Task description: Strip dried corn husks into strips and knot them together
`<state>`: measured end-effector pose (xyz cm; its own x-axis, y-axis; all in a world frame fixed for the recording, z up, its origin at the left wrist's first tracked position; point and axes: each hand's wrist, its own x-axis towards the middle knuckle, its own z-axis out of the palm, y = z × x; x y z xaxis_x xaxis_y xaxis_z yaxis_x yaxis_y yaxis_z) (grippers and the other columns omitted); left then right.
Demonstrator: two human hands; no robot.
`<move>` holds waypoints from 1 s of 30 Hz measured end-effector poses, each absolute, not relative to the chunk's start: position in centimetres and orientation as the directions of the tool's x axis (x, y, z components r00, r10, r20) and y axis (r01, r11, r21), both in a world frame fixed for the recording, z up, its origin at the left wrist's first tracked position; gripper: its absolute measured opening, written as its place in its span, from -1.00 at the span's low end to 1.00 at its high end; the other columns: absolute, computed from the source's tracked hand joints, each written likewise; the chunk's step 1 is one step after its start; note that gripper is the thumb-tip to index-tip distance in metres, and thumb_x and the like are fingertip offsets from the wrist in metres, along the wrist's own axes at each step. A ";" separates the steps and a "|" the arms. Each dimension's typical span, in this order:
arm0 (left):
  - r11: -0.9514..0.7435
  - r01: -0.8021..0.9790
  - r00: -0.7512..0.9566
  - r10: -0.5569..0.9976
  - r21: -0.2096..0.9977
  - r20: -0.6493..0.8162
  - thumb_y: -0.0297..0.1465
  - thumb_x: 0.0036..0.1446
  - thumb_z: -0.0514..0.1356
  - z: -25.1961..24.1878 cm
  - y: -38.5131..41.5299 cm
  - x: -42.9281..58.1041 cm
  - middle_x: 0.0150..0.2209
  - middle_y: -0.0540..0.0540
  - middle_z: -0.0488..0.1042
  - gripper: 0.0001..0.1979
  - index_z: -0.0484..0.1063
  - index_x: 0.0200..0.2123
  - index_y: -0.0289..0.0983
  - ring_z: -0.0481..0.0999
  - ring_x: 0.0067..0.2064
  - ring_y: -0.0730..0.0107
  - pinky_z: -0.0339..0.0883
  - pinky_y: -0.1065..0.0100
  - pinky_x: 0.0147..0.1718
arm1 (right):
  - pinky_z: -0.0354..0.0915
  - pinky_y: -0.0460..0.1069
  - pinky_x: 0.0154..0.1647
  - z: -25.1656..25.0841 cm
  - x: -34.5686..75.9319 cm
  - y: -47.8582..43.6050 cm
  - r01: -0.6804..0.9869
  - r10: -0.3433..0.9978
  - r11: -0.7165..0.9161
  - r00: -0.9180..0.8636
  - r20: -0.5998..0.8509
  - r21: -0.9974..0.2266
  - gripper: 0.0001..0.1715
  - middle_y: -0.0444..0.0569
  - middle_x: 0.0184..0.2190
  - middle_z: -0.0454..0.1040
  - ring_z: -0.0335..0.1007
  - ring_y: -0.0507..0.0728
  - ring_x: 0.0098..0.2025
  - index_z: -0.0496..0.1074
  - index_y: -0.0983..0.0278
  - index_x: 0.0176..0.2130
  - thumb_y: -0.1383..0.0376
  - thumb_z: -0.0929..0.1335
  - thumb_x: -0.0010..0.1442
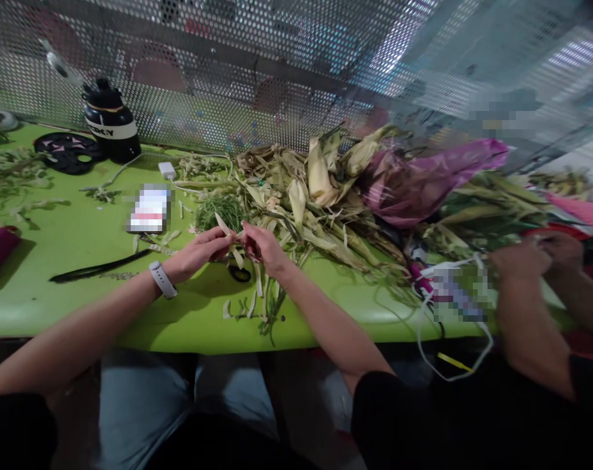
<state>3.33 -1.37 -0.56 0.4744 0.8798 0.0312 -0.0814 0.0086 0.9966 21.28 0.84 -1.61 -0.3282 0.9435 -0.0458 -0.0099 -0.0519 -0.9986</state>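
Observation:
My left hand [207, 249], with a white watch band on its wrist, pinches a pale, pointed strip of corn husk [222, 224]. Close against it, my right hand [264, 248] has its fingers closed on the same strip, though they partly hide it. Just behind both hands lies a heap of thin green shreds [221, 212]. Below the fingers, dark scissor handles [240, 273] show in part. Cut husk pieces and green stems [271, 307] lie near the front edge of the green table [179, 326].
Corn husks [320, 176] and a purple plastic bag [413, 183] are piled at centre right. A phone [149, 207], black strap [100, 266] and black bottle [111, 124] stand or lie leftward. At the right, another person's hands [535, 258] work near a white cable [421, 329].

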 end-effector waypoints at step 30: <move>-0.185 0.141 0.656 0.754 0.973 0.048 -0.04 0.19 0.16 -1.2 -1.3 4.1 -0.47 -0.01 0.33 -0.59 0.44 -0.39 -0.29 0.25 -0.43 0.45 0.16 0.38 -0.40 | 0.35 -0.03 -0.12 -1.6 21.1 0.9 -0.061 0.966 0.168 -0.189 0.176 -0.984 -0.57 -0.11 -0.36 0.49 0.39 0.02 -0.29 0.44 0.21 -0.34 -0.08 0.45 0.03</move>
<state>4.12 -1.35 -1.21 0.6555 0.7536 0.0480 0.1414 -0.1850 0.9725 21.11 0.91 -1.61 -0.1892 0.9660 0.1763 -0.0609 0.1677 -0.9840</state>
